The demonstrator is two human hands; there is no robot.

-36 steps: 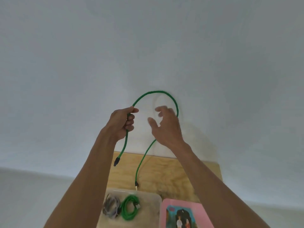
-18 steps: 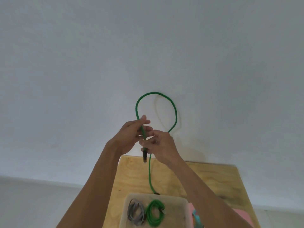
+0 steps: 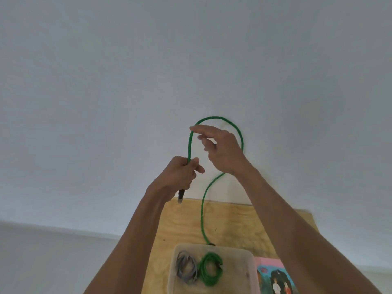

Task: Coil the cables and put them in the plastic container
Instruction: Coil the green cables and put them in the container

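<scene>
My left hand (image 3: 180,175) gripped the green cable (image 3: 202,209) near its plug to anchor the loop; my right hand (image 3: 220,149), fingers loosely spread, guided the arc.

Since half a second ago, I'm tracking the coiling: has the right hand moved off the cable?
Yes. The right hand has risen from beside the left hand to the top of the green cable loop, further above the wooden table, fingers open.

Pretty bare room: a plain white wall (image 3: 191,60) fills most of the view, evenly and softly lit. A light plywood table (image 3: 237,221) sits right up against it, with pale floor (image 3: 42,262) lower left.
</scene>
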